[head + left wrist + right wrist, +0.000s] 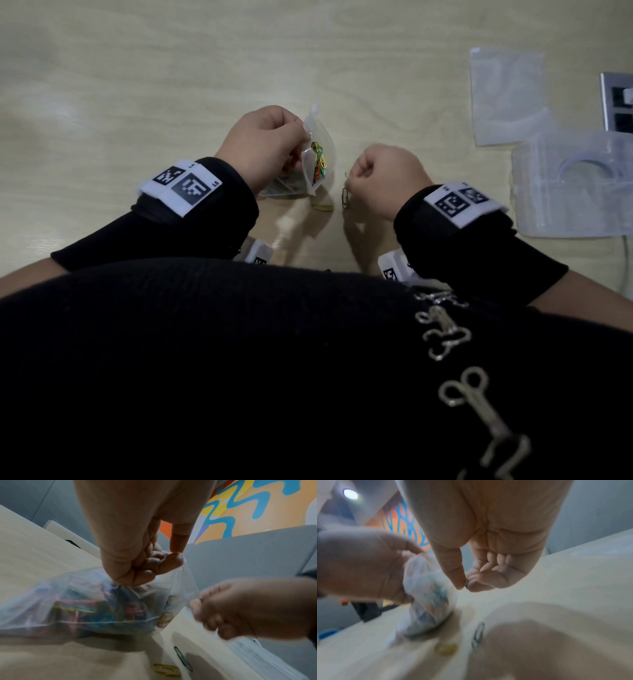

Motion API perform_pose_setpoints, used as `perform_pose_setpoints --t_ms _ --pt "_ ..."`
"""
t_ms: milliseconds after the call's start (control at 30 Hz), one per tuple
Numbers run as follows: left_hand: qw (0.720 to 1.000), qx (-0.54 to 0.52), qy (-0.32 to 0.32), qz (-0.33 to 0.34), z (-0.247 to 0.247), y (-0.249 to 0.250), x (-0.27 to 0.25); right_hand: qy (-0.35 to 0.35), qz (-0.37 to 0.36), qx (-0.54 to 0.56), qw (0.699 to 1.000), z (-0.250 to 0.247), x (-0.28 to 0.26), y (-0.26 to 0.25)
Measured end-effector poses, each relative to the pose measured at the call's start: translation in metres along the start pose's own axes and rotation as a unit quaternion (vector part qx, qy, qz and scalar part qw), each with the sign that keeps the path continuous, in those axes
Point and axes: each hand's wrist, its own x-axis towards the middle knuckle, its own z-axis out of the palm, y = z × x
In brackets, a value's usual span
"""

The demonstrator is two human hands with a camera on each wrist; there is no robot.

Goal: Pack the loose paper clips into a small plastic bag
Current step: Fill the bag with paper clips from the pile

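Note:
My left hand (263, 144) pinches the top edge of a small clear plastic bag (320, 154) and holds it upright with its bottom on the table. The bag (85, 601) is filled with several coloured paper clips. My right hand (387, 171) hovers just right of the bag, fingers curled. Its thumb and forefinger (462, 582) pinch a small dark paper clip that is mostly hidden. On the wooden table below the hands lie two loose clips, a yellow clip (322, 207) (166, 669) and a dark green clip (345, 198) (183, 658).
Flat empty plastic bags (507, 96) lie at the far right. In front of them sits a clear plastic package (575, 185). A metal socket panel (616, 102) is set into the table's right edge. My dark-clothed torso covers the near edge.

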Motion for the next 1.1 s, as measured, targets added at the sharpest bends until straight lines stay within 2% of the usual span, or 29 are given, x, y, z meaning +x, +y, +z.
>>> perform_pose_setpoints --t_ms 67,233,333,433,500,533,600,667,733,867,967,1100 --pt "1.000 -0.001 -0.002 -0.001 0.001 0.000 0.000 0.035 -0.009 0.077 0.996 -0.013 0.002 -0.009" --pt "1.000 -0.003 -0.016 0.003 0.004 0.001 -0.001 -0.019 -0.053 0.148 0.987 -0.024 0.001 -0.034" --pt "1.000 -0.019 -0.001 -0.001 0.001 0.001 0.000 -0.020 -0.071 0.177 0.981 -0.021 0.003 -0.038" --pt "1.000 -0.026 0.015 0.001 -0.001 0.001 0.000 -0.002 -0.074 0.248 0.966 -0.019 0.003 -0.035" --pt "0.999 -0.028 0.030 -0.001 -0.001 0.001 0.001 0.035 -0.046 0.260 0.964 -0.016 0.005 -0.030" --pt "0.999 -0.028 0.040 -0.002 -0.001 0.003 0.001 0.041 -0.025 0.214 0.976 -0.015 0.007 -0.026" --pt "0.998 -0.022 0.060 0.004 -0.001 0.006 0.000 -0.018 0.015 0.002 1.000 -0.010 0.010 -0.016" --pt "0.997 -0.019 0.076 0.013 -0.003 0.010 0.001 -0.073 0.037 -0.150 0.985 0.001 0.006 -0.010" --pt "0.995 -0.024 0.091 0.017 -0.004 0.014 0.002 -0.077 0.022 -0.161 0.984 0.015 0.000 -0.010" --pt "0.992 -0.027 0.120 0.030 -0.008 0.021 0.003 -0.076 -0.084 -0.206 0.972 0.042 -0.006 -0.021" --pt "0.991 -0.033 0.128 0.032 -0.011 0.025 0.002 -0.081 -0.149 -0.251 0.953 0.047 -0.008 -0.024" --pt "0.990 -0.029 0.135 0.028 -0.015 0.026 0.001 -0.082 -0.193 -0.237 0.949 0.044 -0.007 -0.017"
